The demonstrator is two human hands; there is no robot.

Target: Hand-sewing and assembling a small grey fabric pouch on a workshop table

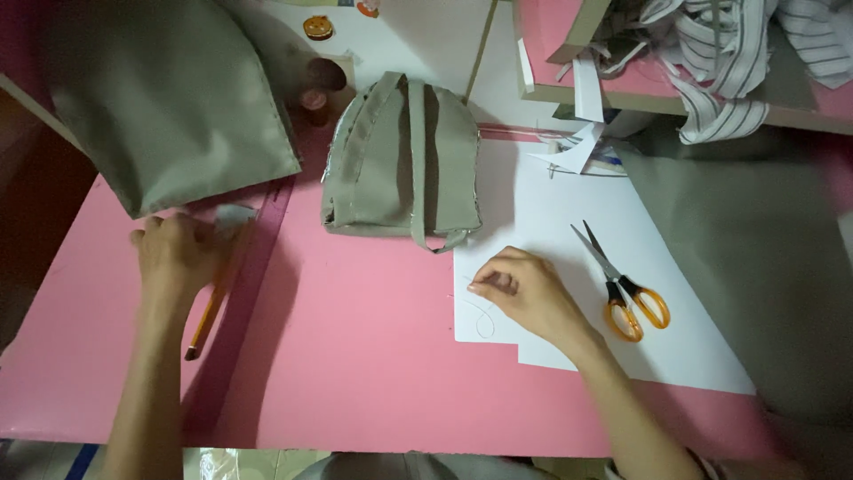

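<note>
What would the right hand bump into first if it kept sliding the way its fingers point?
The right hand points left across the white paper. Past the paper's edge the bare pink table looks free; the first thing in that line would probably be the pencil by the left hand.

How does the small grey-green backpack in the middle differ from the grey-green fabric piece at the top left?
The backpack is smaller, sewn into shape with straps, and lies wholly on the pink table. The fabric piece is larger, plain and strapless, and hangs over the table's left edge, near the left hand. Both appear to be the same grey-green cloth.
</note>
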